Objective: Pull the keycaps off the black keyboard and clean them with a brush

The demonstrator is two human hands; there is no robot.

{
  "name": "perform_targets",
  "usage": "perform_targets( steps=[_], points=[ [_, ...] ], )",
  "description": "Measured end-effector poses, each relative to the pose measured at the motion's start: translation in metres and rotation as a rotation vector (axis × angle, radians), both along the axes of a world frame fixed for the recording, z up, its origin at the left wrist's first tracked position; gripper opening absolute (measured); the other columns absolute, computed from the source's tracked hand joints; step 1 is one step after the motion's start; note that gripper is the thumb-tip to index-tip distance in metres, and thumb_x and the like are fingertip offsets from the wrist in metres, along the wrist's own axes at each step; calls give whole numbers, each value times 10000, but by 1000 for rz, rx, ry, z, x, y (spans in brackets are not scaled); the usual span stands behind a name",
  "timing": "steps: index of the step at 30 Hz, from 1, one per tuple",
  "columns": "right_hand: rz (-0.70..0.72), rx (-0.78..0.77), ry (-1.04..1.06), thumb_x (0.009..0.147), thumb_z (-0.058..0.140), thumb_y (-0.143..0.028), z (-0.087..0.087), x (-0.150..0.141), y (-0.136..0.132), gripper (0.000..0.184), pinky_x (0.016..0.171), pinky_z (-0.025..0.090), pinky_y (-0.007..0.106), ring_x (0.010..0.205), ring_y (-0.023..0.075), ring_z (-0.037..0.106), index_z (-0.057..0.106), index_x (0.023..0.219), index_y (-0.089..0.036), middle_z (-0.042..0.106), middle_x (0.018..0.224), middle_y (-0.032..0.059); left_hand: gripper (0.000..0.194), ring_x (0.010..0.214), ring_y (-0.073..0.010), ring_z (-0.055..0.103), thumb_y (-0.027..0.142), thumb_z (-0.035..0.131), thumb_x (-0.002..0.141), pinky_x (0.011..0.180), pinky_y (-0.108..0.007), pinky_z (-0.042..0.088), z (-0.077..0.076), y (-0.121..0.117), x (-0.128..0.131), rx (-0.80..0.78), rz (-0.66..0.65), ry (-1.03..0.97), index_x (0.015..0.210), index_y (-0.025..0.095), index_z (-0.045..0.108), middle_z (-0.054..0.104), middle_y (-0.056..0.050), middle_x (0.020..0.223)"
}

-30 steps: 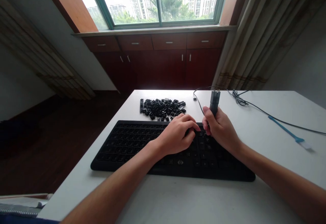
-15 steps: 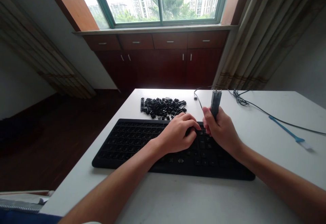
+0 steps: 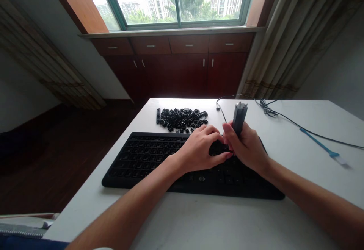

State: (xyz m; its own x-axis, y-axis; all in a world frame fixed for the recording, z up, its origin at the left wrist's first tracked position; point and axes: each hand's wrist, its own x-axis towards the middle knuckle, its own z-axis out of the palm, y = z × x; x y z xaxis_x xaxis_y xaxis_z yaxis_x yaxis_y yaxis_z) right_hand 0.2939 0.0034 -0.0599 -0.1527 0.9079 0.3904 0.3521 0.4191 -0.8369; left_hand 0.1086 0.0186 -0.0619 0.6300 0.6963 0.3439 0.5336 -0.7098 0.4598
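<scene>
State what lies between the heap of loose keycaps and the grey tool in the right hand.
In the head view, a thin black cable crosses the stretch between the heap of loose black keycaps and the grey tool in the right hand.

Head camera, close above keyboard (image 3: 142, 155), facing forward and down.

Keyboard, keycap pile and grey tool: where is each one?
Black keyboard (image 3: 142, 159), head view, left-side keys.
Pile of black keycaps (image 3: 182, 120), head view, pile's middle.
Grey tool (image 3: 239, 115), head view, upper part.
</scene>
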Motion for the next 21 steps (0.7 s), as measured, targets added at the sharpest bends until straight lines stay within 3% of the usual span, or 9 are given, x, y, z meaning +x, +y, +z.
perform_targets(
  steps=[4,9,12,15,18,21],
  points=[
    [98,105,-165,1012,512,-447,3,-2,7,231,565,433,289,576,158,546,501,918,-236,586,678,-12,261,996,-263,592,388,647,928,924,-454,524,-1,1,2,29,-12,-5,1082,179,670,657,-102,1116],
    [7,157,-213,988,556,-414,7,-6,8,237,543,369,287,543,144,454,490,842,-240,510,637,-27,267,1061,-284,600,277,635,898,968,-484,512,-1,0,5,55,-11,-19,1147,183,652,659,-108,1198],
    [-16,234,-198,967,594,-390,9,-8,7,261,616,401,309,614,162,471,496,783,-234,517,669,-8,255,1052,-286,608,279,625,902,961,-491,515,-1,-2,8,51,-10,-20,1143,200,657,663,-101,1225],
    [17,140,-33,968,596,-417,8,-12,10,268,679,446,324,701,183,523,548,790,-223,573,742,21,256,1055,-286,613,267,606,907,974,-500,509,-1,-2,9,42,-13,-17,1149,204,661,660,-99,1250],
    [59,-41,205,981,567,-467,5,-20,16,311,622,441,298,642,155,502,550,797,-216,547,711,-2,217,1091,-293,606,253,597,909,1008,-510,493,0,-2,9,21,-10,3,1102,194,675,665,-104,1230],
    [98,-37,240,968,587,-483,4,-27,22,345,606,420,284,631,138,469,531,763,-212,506,690,-19,252,1152,-299,589,235,584,918,1047,-507,481,-1,-2,8,15,-23,8,1150,184,667,643,-114,1280]
  ],
)
